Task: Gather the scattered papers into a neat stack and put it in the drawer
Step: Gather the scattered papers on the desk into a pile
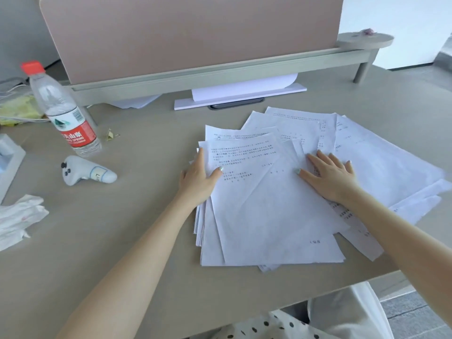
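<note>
On desk [122, 228] | papers [269, 216] white, printed, loosely fanned | left hand [197, 178], right hand [330, 177] flat, fingers spread

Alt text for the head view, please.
Both hands press on a loose, fanned pile of printed papers on a beige desk: left hand at its left edge, right hand flat on top.

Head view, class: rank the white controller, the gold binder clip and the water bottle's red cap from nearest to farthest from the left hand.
From the left hand:
1. Controller, on the desk to its left.
2. Binder clip, farther back and left, beside the bottle's base.
3. Red cap, far left, atop the standing bottle.
</note>
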Available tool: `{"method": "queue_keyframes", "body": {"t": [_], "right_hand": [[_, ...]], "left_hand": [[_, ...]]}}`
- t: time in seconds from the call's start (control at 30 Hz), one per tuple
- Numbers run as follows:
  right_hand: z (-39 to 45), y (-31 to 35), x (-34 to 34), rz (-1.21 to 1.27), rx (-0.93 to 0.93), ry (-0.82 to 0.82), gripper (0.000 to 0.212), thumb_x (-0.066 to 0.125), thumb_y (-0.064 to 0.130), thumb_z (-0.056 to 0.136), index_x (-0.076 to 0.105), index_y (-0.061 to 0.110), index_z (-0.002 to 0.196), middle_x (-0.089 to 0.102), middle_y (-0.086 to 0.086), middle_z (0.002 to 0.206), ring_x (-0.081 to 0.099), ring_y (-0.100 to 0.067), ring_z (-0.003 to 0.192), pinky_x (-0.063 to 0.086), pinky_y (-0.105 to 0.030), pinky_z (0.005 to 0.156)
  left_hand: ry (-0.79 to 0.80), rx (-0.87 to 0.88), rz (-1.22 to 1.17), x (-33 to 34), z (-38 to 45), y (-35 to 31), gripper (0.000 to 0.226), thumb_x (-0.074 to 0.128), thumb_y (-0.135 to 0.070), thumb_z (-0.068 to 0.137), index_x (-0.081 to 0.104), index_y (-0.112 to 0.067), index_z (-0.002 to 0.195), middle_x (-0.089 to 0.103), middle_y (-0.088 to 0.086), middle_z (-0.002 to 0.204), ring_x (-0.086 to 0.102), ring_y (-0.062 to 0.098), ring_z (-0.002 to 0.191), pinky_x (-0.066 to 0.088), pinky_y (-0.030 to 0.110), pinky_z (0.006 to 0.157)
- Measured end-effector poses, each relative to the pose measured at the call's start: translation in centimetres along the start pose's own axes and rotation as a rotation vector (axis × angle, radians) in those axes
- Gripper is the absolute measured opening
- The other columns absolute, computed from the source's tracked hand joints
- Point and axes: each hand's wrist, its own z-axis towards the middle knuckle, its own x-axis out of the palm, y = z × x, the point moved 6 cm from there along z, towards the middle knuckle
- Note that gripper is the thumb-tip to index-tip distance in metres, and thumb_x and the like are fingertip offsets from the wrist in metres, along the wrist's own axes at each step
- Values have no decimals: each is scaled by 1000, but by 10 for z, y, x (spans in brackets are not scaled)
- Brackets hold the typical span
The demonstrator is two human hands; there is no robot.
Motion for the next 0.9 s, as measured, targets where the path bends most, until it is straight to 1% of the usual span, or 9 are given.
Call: {"method": "queue_keyframes", "body": {"t": [0.2, 0.37, 0.43, 0.5, 0.57, 0.63, 0.7, 0.8, 0.9], "right_hand": [[-1, -45, -11, 3, 159, -30, 61, 29, 63, 86, 29, 35, 140, 13, 1, 159, 0, -27, 147, -1, -48, 117], [4, -48, -13, -6, 159, -52, 59, 29, 62, 85, 31, 35, 138, 20, 1, 156, 6, -28, 145, 2, -50, 116], [5, -54, -13, 0, 171, -55, 61, 28, 62, 85, 29, 34, 140, 18, 2, 157, 6, -28, 145, 1, -50, 117], [4, -63, -16, 8, 188, -65, 62, 29, 61, 85, 29, 33, 141, 19, 2, 157, 6, -27, 145, 2, -49, 117], [1, -74, -19, 18, 204, -72, 63, 30, 61, 86, 28, 33, 142, 20, 3, 156, 7, -26, 145, 2, -47, 117], [-4, -88, -24, 28, 233, -79, 62, 31, 60, 87, 28, 32, 142, 22, 4, 155, 8, -24, 145, 2, -45, 117], [-8, -98, -28, 27, 258, -85, 63, 31, 59, 87, 27, 31, 143, 21, 5, 156, 7, -23, 146, 1, -44, 118], [-10, -106, -29, 19, 278, -81, 63, 31, 58, 88, 25, 30, 144, 20, 6, 156, 7, -22, 146, 1, -43, 118], [-9, -108, -27, 17, 281, -82, 63, 31, 57, 88, 26, 29, 144, 17, 5, 158, 6, -21, 147, 1, -44, 118]], "left_hand": [[-90, -107, 181, 21, 16, -2, 77, 31, -52, 90, 0, -8, 147, 19, 13, 156, 10, 28, 145, 6, 51, 116], [9, 23, -157, 39, 23, -41, 71, 40, -46, 89, 14, -8, 143, 42, 9, 138, 34, 29, 134, 25, 48, 112], [32, 18, -404, 43, 28, -56, 78, 45, -47, 86, 8, -15, 147, 24, 2, 154, 23, 21, 142, 21, 42, 116], [13, -103, -587, 45, 36, -56, 86, 52, -48, 84, 2, -22, 148, 11, -6, 158, 17, 16, 144, 19, 36, 114], [64, -335, -805, 53, 45, -48, 93, 63, -60, 68, 24, -26, 145, 35, -4, 150, 40, 20, 134, 32, 40, 109], [175, -419, -1019, 64, 51, -50, 66, 66, -59, 63, 59, -25, 119, 69, -4, 113, 65, 17, 99, 49, 35, 87], [175, -408, -1182, 67, 54, -58, 27, 59, -42, 79, 68, -23, 97, 72, -8, 79, 66, 11, 77, 52, 28, 67], [198, -391, -1339, 66, 55, -67, 19, 55, -36, 84, 64, -21, 92, 68, -4, 89, 64, 13, 83, 53, 26, 62], [400, -369, -1196, 67, 49, -78, 33, 53, -52, 82, 67, -25, 95, 75, -5, 91, 69, 14, 88, 53, 33, 75]]}}
